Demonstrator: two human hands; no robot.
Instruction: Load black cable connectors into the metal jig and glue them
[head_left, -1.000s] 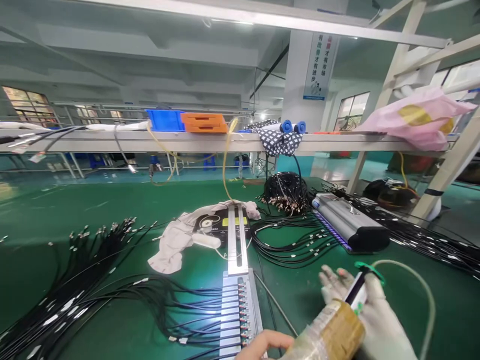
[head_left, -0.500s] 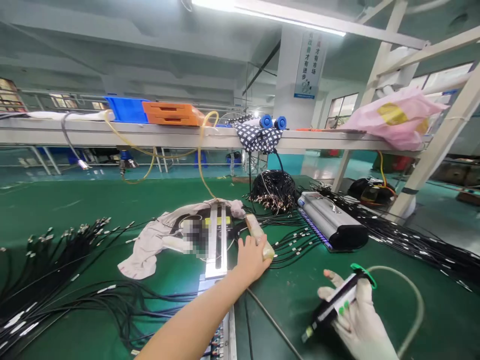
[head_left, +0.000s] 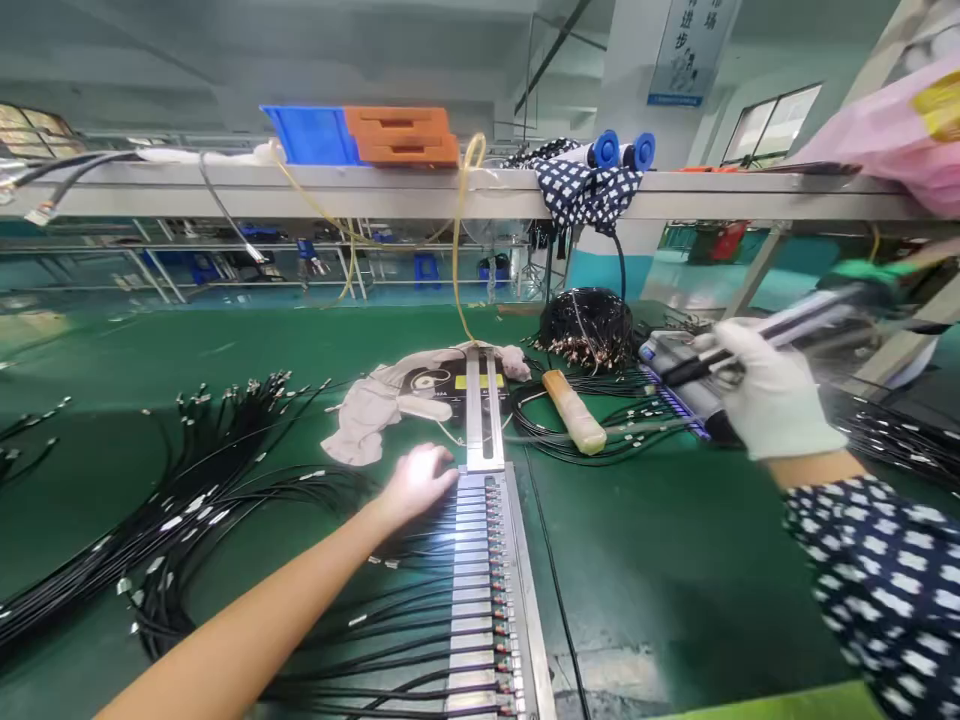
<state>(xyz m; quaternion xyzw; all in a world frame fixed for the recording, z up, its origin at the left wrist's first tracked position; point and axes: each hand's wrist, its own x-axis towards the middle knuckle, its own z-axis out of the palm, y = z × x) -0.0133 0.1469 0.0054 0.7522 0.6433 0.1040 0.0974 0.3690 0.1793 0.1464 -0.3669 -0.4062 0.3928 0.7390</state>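
In the head view, the right hand point(head_left: 776, 400) wears a white glove, and its grip is closed around a long, blurry tool point(head_left: 806, 315), up over the right side of the green surface point(head_left: 675, 570). The bare left hand point(head_left: 421, 482) is at the far end of a metal bar point(head_left: 517, 560); I cannot tell if its grip is open. Black cables point(head_left: 307, 487) run to the bar from the left.
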